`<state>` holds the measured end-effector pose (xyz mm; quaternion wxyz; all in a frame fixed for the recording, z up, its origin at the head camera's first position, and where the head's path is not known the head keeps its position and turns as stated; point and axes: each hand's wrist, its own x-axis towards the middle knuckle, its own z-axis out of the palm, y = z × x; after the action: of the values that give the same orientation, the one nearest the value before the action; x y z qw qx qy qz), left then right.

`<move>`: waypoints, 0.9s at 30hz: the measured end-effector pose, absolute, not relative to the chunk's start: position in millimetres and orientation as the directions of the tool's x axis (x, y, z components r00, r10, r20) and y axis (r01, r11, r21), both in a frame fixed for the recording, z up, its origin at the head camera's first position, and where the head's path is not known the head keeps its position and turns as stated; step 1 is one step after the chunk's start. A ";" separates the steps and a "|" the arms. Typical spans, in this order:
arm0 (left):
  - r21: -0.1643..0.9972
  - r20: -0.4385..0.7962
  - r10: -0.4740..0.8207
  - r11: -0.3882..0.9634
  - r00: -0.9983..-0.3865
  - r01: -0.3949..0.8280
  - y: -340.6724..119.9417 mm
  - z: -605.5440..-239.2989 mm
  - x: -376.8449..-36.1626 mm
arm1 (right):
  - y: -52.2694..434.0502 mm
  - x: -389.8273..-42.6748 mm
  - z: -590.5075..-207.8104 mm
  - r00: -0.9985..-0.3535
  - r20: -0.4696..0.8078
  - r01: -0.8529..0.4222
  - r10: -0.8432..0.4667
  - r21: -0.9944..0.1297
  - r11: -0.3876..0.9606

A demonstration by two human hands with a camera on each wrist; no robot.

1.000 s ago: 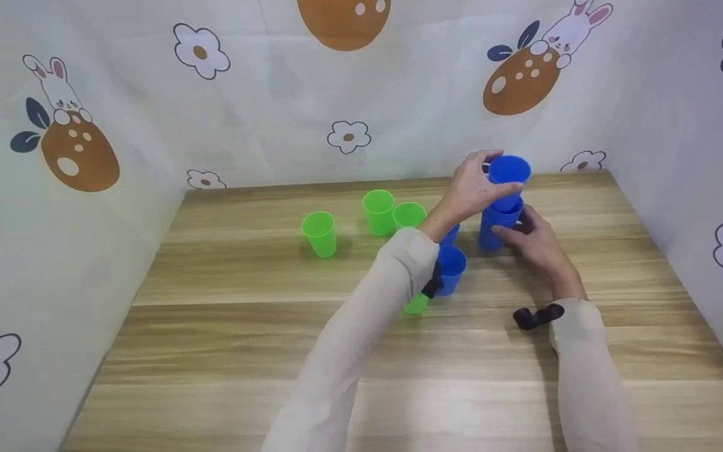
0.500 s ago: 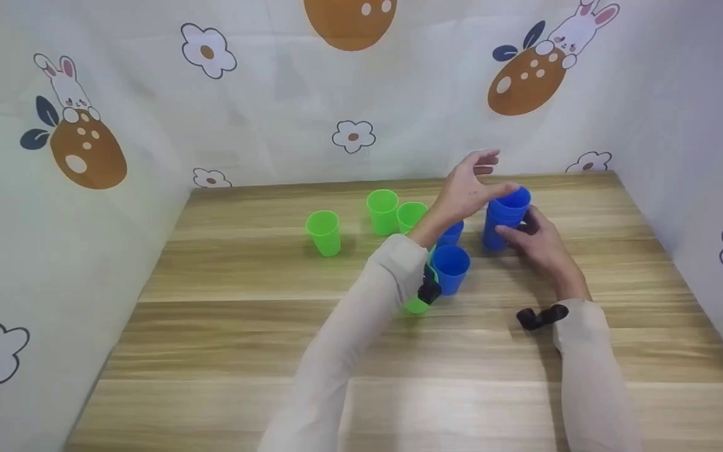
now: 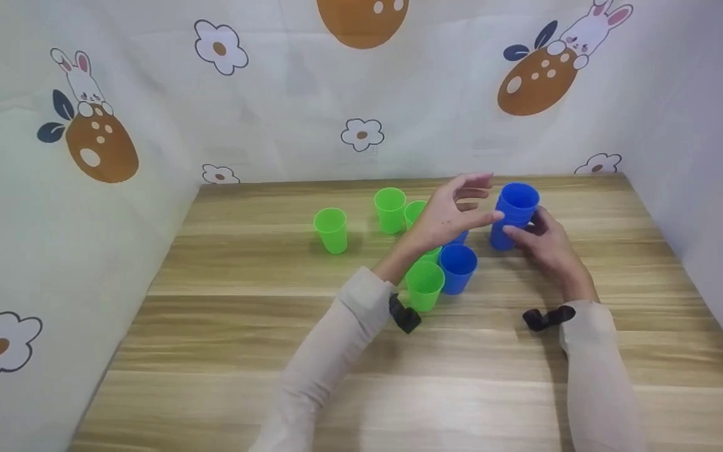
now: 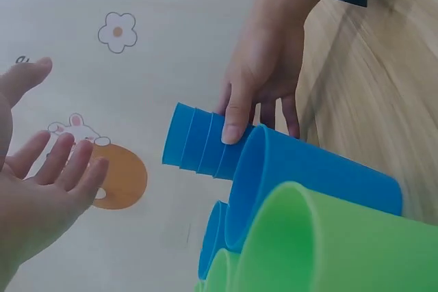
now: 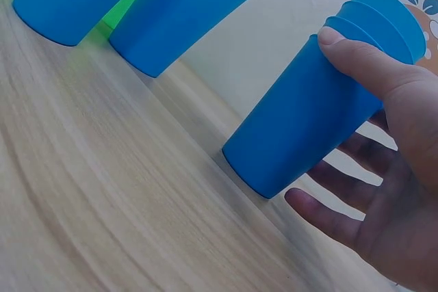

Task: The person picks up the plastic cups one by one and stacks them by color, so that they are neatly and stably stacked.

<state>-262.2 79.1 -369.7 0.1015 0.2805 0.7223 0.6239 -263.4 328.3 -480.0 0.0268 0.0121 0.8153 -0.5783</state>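
A stack of nested blue cups [image 3: 516, 210] stands upright at the right of the table. My right hand [image 3: 551, 246] holds it from the right side, thumb against the front; the right wrist view shows the thumb [image 5: 356, 59] near the stacked rims and the fingers behind. My left hand [image 3: 452, 213] hovers just left of the stack, fingers spread and holding nothing. A single blue cup [image 3: 459, 270] stands below it, and another is mostly hidden behind this hand. Close by are green cups, the nearest green cup [image 3: 425, 286] beside the blue one, others partly covered by the left arm.
A lone green cup [image 3: 331, 230] stands farther left, and another green cup [image 3: 390, 211] near the back. The wooden table [image 3: 223, 351] meets a printed cloth backdrop [image 3: 292, 94] at its rear edge and sides.
My left hand lowered a blue cup into the stack, let go of it and drew back left and down. My right hand has kept its hold on the stack.
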 end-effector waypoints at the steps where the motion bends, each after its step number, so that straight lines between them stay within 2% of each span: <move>1: 0.957 0.199 0.532 0.075 -0.823 0.280 76.6 -371.8 -261.0 | 327.5 -262.1 -477.8 -0.998 -0.058 0.051 -0.011 -0.943 0.330; 6: 0.958 0.154 0.536 0.125 -0.830 0.259 64.6 -385.8 -256.3 | 322.0 -254.4 -464.6 -0.998 -0.059 0.051 -0.014 -0.943 0.330; 12: 0.965 0.120 0.561 0.128 -0.819 0.229 54.2 -406.0 -254.4 | 323.5 -257.2 -471.6 -0.999 -0.046 0.037 -0.015 -0.937 0.346; 16: 0.964 0.106 0.578 0.140 -0.809 0.226 49.6 -417.0 -253.9 | 316.9 -249.3 -457.4 -0.998 -0.055 0.044 -0.024 -0.943 0.331; 27: 0.944 0.033 0.606 0.243 -0.795 0.224 43.3 -425.2 -249.7 | 316.5 -248.0 -454.9 -0.998 -0.063 0.054 -0.016 -0.946 0.321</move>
<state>-249.7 43.3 -425.2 0.1727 0.2696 0.7690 0.5532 -248.0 316.5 -454.9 0.0303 0.0117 0.8121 -0.5826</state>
